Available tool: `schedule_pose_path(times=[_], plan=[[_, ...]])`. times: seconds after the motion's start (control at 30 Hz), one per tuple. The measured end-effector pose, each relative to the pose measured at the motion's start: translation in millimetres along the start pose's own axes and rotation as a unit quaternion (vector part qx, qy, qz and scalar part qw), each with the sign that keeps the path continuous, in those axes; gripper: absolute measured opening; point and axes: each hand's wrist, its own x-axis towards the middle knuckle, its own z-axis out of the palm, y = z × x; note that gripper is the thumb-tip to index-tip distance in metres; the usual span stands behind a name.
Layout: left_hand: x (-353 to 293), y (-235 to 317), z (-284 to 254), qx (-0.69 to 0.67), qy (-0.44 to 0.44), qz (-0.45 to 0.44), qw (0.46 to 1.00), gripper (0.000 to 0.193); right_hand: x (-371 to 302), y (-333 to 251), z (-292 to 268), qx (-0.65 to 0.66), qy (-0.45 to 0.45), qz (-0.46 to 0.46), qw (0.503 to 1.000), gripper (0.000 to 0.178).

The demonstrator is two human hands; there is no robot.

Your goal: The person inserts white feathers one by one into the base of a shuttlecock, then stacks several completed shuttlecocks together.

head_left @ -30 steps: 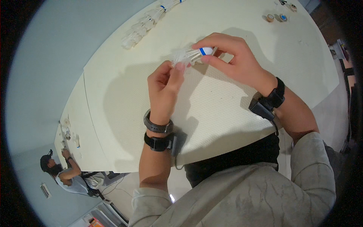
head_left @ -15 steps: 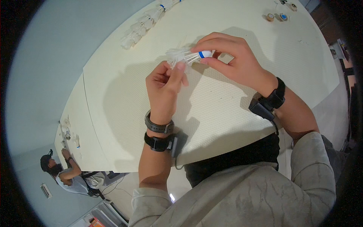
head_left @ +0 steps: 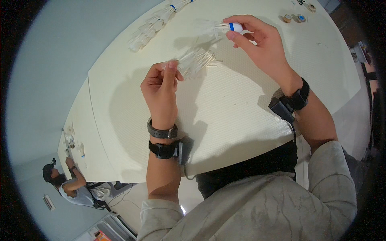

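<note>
My left hand (head_left: 163, 90) is closed in a pinch on a bunch of white feathers (head_left: 197, 62), whose pale bare quills fan out to the right just above the table. Farther up and to the right, my right hand (head_left: 263, 44) grips a shuttlecock (head_left: 221, 27) by its rounded white base, which has a blue band. The shuttlecock's feather skirt points left and is smeared by motion. The two objects are apart from each other.
A stack of nested shuttlecocks (head_left: 152, 30) lies at the far edge of the white table (head_left: 233, 128). Small tape rolls (head_left: 287, 18) sit at the far right. Another person (head_left: 66, 182) works at the table's left end, near more shuttlecock pieces (head_left: 82, 148).
My right hand has moved up and to the right with the shuttlecock, away from my left hand. My left hand has shifted slightly left, and the feather bunch it holds now shows.
</note>
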Motion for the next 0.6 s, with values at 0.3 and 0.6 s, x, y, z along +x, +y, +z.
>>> schedule_pose_path(times=[0.3, 0.6], plan=[[19, -23, -4, 0.428, 0.051, 0.284, 0.856, 0.011, -5, -4, 15, -0.038, -0.040, 0.008, 0.998, 0.025], [6, -6, 1, 0.393, 0.008, 0.227, 0.891, 0.017, -7, -6, 14, -0.023, -0.060, -0.016, 0.998, 0.024]])
